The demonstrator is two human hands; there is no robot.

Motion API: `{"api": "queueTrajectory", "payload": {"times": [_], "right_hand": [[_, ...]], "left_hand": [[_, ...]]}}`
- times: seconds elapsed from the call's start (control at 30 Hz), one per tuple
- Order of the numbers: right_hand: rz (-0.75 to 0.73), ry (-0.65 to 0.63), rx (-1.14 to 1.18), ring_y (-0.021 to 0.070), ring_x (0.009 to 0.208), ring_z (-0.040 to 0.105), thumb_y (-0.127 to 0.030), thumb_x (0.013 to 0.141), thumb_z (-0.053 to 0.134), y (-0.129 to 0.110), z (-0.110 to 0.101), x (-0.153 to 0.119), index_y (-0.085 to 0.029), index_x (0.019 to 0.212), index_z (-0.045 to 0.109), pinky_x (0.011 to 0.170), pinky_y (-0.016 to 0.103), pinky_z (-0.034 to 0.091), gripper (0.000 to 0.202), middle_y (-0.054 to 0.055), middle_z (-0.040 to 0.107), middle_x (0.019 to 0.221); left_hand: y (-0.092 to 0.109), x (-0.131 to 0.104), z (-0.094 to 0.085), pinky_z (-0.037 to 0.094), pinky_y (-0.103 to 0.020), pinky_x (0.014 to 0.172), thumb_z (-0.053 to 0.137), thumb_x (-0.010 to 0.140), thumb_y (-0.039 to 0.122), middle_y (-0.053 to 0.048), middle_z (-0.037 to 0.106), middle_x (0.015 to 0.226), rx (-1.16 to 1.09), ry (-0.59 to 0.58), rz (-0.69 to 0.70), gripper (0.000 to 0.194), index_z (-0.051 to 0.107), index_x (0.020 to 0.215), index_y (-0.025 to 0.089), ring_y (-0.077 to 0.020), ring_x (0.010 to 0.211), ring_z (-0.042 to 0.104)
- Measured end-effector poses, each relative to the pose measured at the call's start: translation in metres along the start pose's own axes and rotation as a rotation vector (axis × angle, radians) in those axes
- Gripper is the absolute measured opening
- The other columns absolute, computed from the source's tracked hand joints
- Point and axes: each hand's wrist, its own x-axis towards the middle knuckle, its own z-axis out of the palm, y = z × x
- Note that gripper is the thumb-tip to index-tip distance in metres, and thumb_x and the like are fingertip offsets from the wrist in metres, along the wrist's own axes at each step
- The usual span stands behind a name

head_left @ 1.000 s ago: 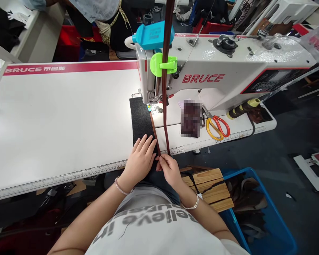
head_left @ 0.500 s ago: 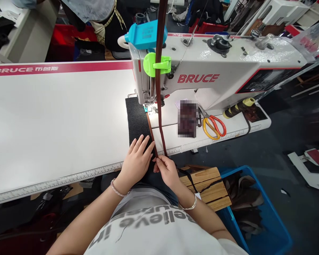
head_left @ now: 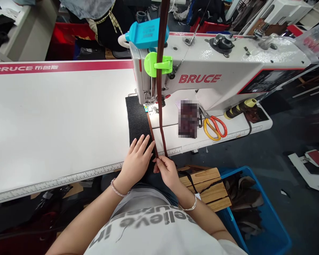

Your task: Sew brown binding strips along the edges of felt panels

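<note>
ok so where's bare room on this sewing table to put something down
The wide white tabletop left of the black fabric is bare. Right of the brown strap it is crowded: scissors and machine. Left hand and right hand fill the front edge.

my left hand: flat, palm down, fingers spread forward | my right hand: thumb and fingertips pinched together, just beside the left | both wrists braceleted, forearms angled inward

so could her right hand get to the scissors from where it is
Probably yes: the scissors lie in the open on the machine bed, right of the right hand, with nothing between. But that hand is pinching the brown strip and would need to let go.
</note>
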Motion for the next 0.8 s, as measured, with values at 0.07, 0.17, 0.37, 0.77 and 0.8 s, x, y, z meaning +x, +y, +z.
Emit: {"api": "queueTrajectory", "payload": {"times": [0.07, 0.17, 0.37, 0.77, 0.8], "right_hand": [[0.000, 0.002, -0.006, 0.0134, 0.053, 0.056, -0.046, 0.093, 0.048, 0.0007, 0.0001, 0.0003, -0.018, 0.087, 0.062, 0.055, 0.024, 0.046, 0.032, -0.001, 0.057, 0.056], [-0.003, 0.004, -0.011, 0.0135, 0.053, 0.055, -0.048, 0.093, 0.047, 0.0015, 0.0005, 0.0010, -0.018, 0.086, 0.062, 0.055, 0.025, 0.046, 0.033, -0.001, 0.057, 0.056], [0.002, 0.006, -0.005, 0.0135, 0.053, 0.055, -0.047, 0.093, 0.048, 0.0011, 0.0016, 0.0014, -0.018, 0.085, 0.061, 0.055, 0.025, 0.045, 0.033, -0.001, 0.057, 0.055], [-0.011, 0.006, 0.010, 0.0131, 0.053, 0.056, -0.049, 0.093, 0.048, -0.0012, 0.0024, 0.0015, -0.018, 0.085, 0.062, 0.055, 0.024, 0.047, 0.034, -0.001, 0.058, 0.055], [-0.010, 0.004, 0.015, 0.0131, 0.053, 0.056, -0.049, 0.093, 0.048, -0.0011, 0.0027, 0.0014, -0.018, 0.085, 0.062, 0.055, 0.024, 0.047, 0.034, -0.001, 0.058, 0.055]], "left_hand": [[-0.0001, 0.0004, -0.0004, 0.029, -0.052, 0.115, 0.039, 0.097, 0.022, -0.015, 0.037, 0.150, 0.001, -0.001, -0.004, 0.043, 0.047, 0.138, 0.012, -0.0319, 0.142, 0.028], [-0.0006, 0.0010, -0.0010, 0.030, -0.052, 0.115, 0.039, 0.097, 0.022, -0.015, 0.038, 0.149, 0.001, -0.003, -0.009, 0.043, 0.048, 0.137, 0.012, -0.0314, 0.142, 0.029], [-0.0014, 0.0005, -0.0016, 0.029, -0.051, 0.115, 0.039, 0.097, 0.021, -0.014, 0.038, 0.149, 0.003, -0.004, -0.009, 0.043, 0.048, 0.137, 0.012, -0.0312, 0.141, 0.029], [0.0001, 0.0060, 0.0012, 0.029, -0.052, 0.115, 0.037, 0.097, 0.022, -0.015, 0.039, 0.148, -0.012, 0.002, 0.008, 0.043, 0.048, 0.137, 0.010, -0.0322, 0.141, 0.029], [0.0003, 0.0063, 0.0012, 0.029, -0.052, 0.115, 0.036, 0.097, 0.022, -0.015, 0.039, 0.148, -0.010, 0.001, 0.008, 0.043, 0.048, 0.137, 0.009, -0.0321, 0.141, 0.029]]}}
